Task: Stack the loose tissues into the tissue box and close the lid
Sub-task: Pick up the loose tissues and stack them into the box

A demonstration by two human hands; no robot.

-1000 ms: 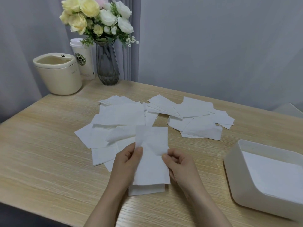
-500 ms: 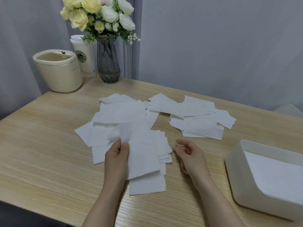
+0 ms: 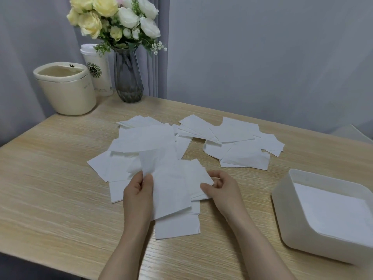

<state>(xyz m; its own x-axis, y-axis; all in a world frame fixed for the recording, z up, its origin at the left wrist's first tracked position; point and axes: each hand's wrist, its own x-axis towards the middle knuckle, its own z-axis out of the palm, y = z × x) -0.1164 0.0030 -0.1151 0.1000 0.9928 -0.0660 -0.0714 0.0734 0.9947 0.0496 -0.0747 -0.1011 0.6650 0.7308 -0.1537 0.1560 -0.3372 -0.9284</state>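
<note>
Several loose white tissues (image 3: 238,142) lie scattered across the middle of the wooden table (image 3: 50,178). My left hand (image 3: 139,190) pinches the left edge of one tissue (image 3: 169,190), held slightly above a small pile near the front. My right hand (image 3: 220,188) pinches the right corner of a tissue in that pile (image 3: 196,174). The white tissue box (image 3: 298,215) stands open at the right, with white tissues lying flat inside. Its lid is not in view.
At the back left stand a cream round container (image 3: 66,89), a white paper cup (image 3: 99,71) and a grey glass vase of flowers (image 3: 128,75). Grey curtains hang behind the table. Bare wood shows at the left and front.
Both hands held one tissue a second ago. The right hand let go, then moved left and took hold of a pile tissue's corner. The left hand keeps its tissue.
</note>
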